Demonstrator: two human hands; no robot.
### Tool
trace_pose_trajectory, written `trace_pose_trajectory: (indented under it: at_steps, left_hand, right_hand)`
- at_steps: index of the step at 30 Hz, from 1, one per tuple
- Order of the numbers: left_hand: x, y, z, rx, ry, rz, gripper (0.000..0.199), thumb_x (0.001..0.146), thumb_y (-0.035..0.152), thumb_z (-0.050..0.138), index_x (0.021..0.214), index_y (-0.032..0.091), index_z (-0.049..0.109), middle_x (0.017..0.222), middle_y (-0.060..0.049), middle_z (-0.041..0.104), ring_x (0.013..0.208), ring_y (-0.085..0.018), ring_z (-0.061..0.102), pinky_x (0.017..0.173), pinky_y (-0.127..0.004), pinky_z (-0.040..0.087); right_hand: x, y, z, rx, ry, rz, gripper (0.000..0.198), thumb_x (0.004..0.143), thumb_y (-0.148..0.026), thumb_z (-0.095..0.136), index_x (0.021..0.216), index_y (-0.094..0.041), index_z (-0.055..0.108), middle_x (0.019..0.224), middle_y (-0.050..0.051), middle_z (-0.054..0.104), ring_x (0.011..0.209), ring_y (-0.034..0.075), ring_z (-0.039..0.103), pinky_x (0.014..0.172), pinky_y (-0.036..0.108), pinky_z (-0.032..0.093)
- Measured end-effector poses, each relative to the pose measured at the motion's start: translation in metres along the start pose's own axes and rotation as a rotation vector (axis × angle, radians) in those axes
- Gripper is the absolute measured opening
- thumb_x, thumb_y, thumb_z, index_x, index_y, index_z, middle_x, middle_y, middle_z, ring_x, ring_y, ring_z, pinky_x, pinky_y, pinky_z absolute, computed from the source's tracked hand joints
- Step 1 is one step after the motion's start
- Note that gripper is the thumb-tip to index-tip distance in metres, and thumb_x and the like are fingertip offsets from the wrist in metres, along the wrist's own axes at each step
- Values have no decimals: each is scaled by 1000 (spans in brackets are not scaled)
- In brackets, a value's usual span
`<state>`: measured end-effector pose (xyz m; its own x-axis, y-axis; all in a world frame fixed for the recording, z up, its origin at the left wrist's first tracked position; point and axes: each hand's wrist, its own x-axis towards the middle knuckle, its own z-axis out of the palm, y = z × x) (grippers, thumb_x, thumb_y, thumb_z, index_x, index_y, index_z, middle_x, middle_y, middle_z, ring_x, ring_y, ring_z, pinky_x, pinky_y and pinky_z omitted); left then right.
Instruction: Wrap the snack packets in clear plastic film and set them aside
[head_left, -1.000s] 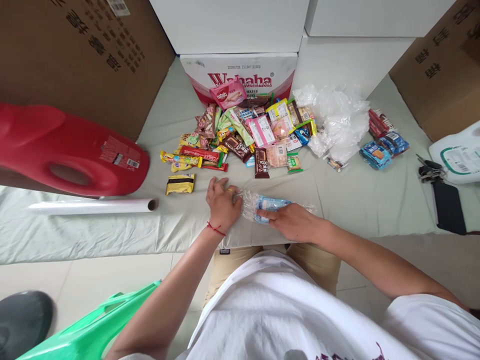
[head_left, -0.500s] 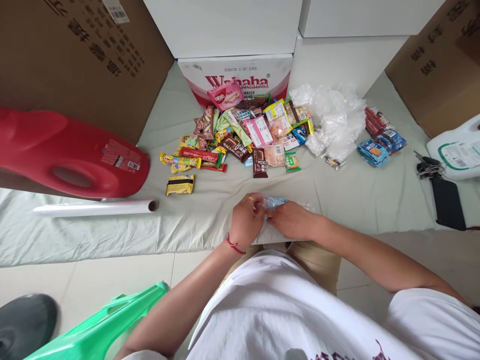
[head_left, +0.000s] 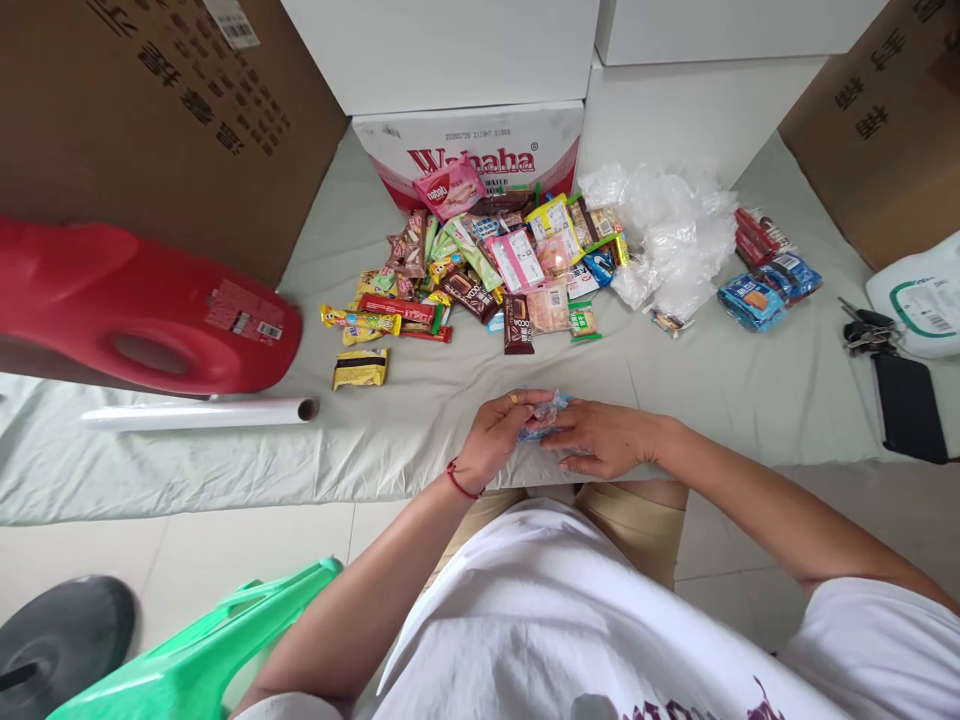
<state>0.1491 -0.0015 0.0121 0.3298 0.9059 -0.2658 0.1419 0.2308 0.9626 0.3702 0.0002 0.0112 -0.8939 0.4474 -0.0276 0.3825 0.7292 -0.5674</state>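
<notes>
A small blue snack packet (head_left: 553, 408) in crinkled clear plastic lies between my hands at the front edge of the cloth-covered table (head_left: 420, 440). My left hand (head_left: 489, 432) pinches its left side, thumb and fingers closed on the plastic. From the right, my right hand (head_left: 609, 437) reaches over with fingers stretched and a little apart, the fingertips touching the packet. Parts of the packet are hidden under both hands. Just beyond them lie a brown cocoa packet (head_left: 517, 325) and a mixed heap of wrapped snacks (head_left: 480, 250).
Behind the heap stands a Wahaha carton (head_left: 382, 160). Crumpled clear plastic bags (head_left: 667, 240) lie right of it, then blue snack packs (head_left: 752, 303), keys (head_left: 870, 330) and a dark phone (head_left: 909, 408). At left are a red jug (head_left: 247, 330) and a film roll (head_left: 202, 413). A green stool (head_left: 187, 650) stands below.
The plastic around the blue packet is now bunched up more between the hands. My right hand's fingers have straightened and spread. My left hand has turned slightly, its fingers reaching further across the packet.
</notes>
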Motion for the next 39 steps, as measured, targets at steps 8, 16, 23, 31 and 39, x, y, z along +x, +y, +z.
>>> trace_pose_trajectory:
  at_steps: [8,16,23,31,39]
  left_hand:
    - [-2,-17,-4,647,-54,365,36,97,25,47,116,21,78,131,-8,74,121,-25,66,108,-46,53]
    - [-37,-43,32,1251,25,588,57,100,31,55,153,12,49,160,-17,48,139,-33,54,113,-48,46]
    - [-41,-60,35,1282,97,685,67,101,28,53,163,12,32,162,-17,45,143,-30,53,120,-46,37]
    - [-34,-72,31,1163,114,760,53,99,23,54,150,9,52,146,-20,62,140,-34,56,115,-52,48]
    - [-48,-61,-8,569,162,807,61,97,8,40,155,28,46,153,-10,58,141,-23,57,113,-45,53]
  right_hand:
    - [-19,2,-1,243,367,120,36,107,-37,40,118,-21,71,132,12,71,123,21,65,107,37,49]
    - [-38,1,10,112,336,856,34,100,-50,54,93,-20,69,84,7,68,87,25,62,83,36,47]
    - [-40,-47,35,396,612,879,13,93,-32,58,84,-23,56,83,3,63,76,20,58,72,31,47]
    - [43,-32,38,751,904,954,26,91,-44,60,75,-25,53,58,-4,54,53,15,51,54,27,39]
    - [53,-53,41,336,787,826,51,105,-52,32,67,-24,52,68,3,53,78,20,56,74,32,41]
